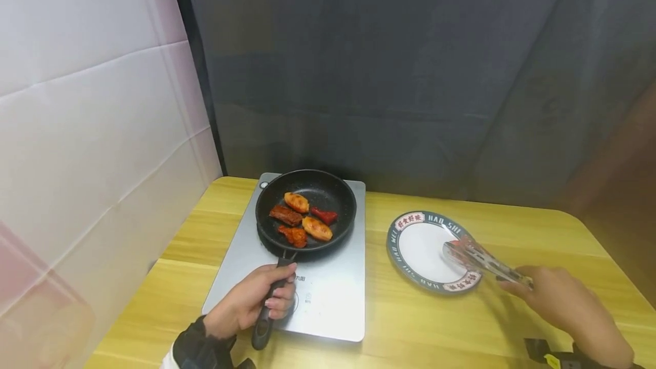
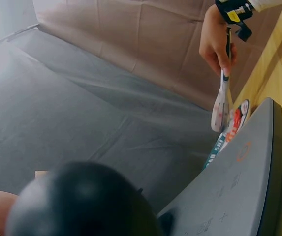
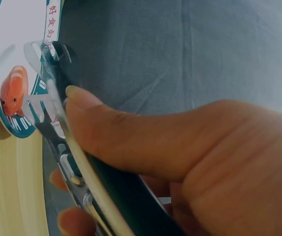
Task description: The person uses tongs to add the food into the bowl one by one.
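My left hand [image 1: 251, 299] grips the handle [image 1: 263, 326] of a black frying pan [image 1: 339, 189]. The pan sits on a flat silver induction cooker [image 1: 335, 300]. Inside lie two golden chicken-wing-like pieces [image 1: 316, 228], a brown slab of meat [image 1: 285, 215], a dark red piece [image 1: 324, 215] and an orange-red piece [image 1: 293, 236]. Off to the right, my right hand [image 1: 564, 298] holds tongs [image 1: 489, 265], their ends over a white plate [image 1: 422, 249] with a lettered green rim. In the right wrist view, an orange shrimp-like piece [image 3: 15, 91] lies on that plate beyond the spread tong tips.
A wooden table [image 1: 410, 323] carries the cooker and plate. A dark grey cloth [image 1: 359, 73] hangs along the back edge. At the left stands a pale cloth wall [image 1: 102, 130], and a brown one [image 1: 625, 198] rises at the right.
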### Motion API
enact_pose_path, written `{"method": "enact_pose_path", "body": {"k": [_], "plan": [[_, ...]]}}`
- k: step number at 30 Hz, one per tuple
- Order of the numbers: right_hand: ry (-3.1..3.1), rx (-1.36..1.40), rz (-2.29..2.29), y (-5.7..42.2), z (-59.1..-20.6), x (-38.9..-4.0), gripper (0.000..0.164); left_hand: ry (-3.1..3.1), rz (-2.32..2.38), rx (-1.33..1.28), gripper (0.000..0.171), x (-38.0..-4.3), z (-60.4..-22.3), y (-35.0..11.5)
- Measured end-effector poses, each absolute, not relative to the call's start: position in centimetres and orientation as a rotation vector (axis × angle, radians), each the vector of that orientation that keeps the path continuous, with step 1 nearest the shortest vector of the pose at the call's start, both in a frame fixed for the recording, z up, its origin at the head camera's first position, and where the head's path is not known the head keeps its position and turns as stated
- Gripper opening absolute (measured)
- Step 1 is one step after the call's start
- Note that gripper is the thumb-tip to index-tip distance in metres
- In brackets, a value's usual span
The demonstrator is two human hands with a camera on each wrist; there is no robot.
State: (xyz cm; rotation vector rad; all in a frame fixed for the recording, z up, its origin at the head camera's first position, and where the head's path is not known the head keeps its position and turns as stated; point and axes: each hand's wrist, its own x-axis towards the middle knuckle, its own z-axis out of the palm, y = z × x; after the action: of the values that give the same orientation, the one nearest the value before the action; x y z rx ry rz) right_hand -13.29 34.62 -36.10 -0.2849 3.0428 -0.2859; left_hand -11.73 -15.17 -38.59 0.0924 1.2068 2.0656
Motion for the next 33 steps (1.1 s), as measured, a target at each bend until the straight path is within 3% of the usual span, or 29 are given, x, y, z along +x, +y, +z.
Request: {"method": "enact_pose_path", "body": {"k": [9,23,33], "plan": [[2.988,-0.202,-0.298,35.0,-36.1,-13.0,0.064,1.207,2.064,0.078,0.025,-11.9,-38.5,-15.3],[2.950,-0.187,-0.281,35.6,-36.4,-12.8,0.060,1.210,2.069,0.058,0.024,-12.0,-38.4,-15.2],[2.978,-0.254,-0.295,36.1,-36.9,-13.2,0.040,1.198,2.069,0.055,0.024,-11.8,-38.5,-15.1]]}}
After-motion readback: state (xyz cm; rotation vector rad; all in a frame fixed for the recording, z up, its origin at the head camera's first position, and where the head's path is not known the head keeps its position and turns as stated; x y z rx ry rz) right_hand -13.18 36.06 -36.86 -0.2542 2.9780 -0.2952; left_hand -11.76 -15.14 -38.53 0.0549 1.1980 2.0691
